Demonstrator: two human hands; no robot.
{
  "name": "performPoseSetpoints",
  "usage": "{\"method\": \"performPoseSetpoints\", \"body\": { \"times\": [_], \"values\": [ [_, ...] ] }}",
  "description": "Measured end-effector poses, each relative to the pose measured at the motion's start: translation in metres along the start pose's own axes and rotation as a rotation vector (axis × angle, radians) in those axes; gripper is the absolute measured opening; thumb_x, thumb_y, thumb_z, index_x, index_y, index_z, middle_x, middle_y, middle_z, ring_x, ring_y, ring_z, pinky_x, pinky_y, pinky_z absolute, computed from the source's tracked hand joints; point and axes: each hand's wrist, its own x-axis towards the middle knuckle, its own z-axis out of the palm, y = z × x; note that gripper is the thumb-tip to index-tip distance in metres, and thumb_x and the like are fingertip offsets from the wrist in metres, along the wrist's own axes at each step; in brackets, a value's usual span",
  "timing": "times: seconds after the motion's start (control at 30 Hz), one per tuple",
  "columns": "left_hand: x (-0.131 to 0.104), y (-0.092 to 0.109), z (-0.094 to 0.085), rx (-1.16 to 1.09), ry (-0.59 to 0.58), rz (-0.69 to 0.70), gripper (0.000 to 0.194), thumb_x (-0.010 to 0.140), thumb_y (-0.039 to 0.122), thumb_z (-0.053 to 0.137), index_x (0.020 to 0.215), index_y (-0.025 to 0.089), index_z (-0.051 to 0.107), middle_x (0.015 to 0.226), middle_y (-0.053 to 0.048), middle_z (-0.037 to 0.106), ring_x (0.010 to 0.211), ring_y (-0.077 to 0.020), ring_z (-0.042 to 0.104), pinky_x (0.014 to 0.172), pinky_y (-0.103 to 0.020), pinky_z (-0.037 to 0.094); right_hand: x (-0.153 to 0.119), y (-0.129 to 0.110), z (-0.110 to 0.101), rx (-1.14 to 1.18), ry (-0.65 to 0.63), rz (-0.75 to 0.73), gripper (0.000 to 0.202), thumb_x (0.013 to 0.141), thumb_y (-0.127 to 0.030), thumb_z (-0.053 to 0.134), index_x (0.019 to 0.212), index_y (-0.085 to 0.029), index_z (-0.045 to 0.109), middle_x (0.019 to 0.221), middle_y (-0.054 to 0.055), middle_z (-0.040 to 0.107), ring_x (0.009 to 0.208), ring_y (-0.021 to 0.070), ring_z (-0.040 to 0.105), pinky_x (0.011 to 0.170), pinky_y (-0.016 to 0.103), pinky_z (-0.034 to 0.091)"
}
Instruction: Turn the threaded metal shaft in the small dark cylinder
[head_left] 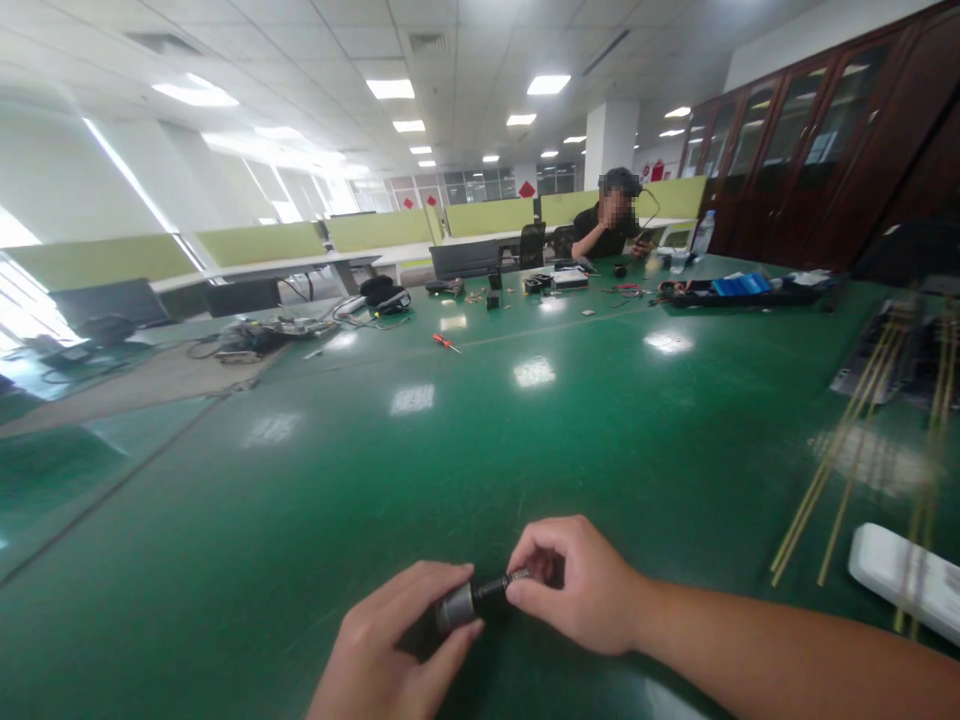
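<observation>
Low in the head view, my left hand wraps its thumb and fingers around a short grey-and-black cylinder. A thinner black stem extends from the cylinder toward the right. My right hand pinches the far end of this stem between thumb and forefinger, where a small ribbed or threaded part shows. The cylinder lies roughly sideways, just above or on the green tabletop; which of the two I cannot tell. Its left end is hidden by my left hand, and its exact kind does not show.
Thin yellowish sticks and a white rounded case lie at right. A red screwdriver lies farther off. Along the far side are a black tray, a water bottle, cables, and a seated person.
</observation>
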Motion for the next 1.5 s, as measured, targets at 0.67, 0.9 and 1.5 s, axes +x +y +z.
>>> {"method": "performPoseSetpoints", "body": {
  "times": [0.67,0.9,1.5],
  "values": [
    [-0.004,-0.008,-0.001,0.04,-0.02,-0.022,0.025,0.088,0.033,0.068,0.113,0.033,0.065,0.099,0.005,0.073,0.087,-0.0107,0.071,0.079,-0.014,0.057,0.001,0.001,-0.001,0.008,0.017,0.048,0.006,0.076,-0.021,0.07,0.076,-0.015,0.069,0.061,-0.001,0.061,0.056,0.0113,0.054,0.054,0.022,0.04],
    [-0.004,-0.007,-0.002,0.048,-0.02,-0.026,0.025,0.089,0.034,0.068,0.113,0.032,0.065,0.099,0.005,0.073,0.087,-0.0113,0.071,0.079,-0.015,0.057,0.002,-0.001,-0.003,0.013,0.033,0.053,0.007,0.075,-0.022,0.071,0.075,-0.015,0.069,0.062,-0.001,0.061,0.058,0.0121,0.054,0.056,0.023,0.041],
    [0.002,-0.013,-0.008,0.066,-0.007,-0.055,0.022,0.091,0.04,0.065,0.112,0.031,0.066,0.103,0.003,0.073,0.09,-0.0136,0.071,0.081,-0.018,0.057,0.005,0.001,-0.002,0.188,0.075,0.109,0.011,0.078,-0.025,0.07,0.078,-0.014,0.067,0.063,-0.001,0.059,0.057,0.0118,0.053,0.055,0.024,0.041]
  ]
}}
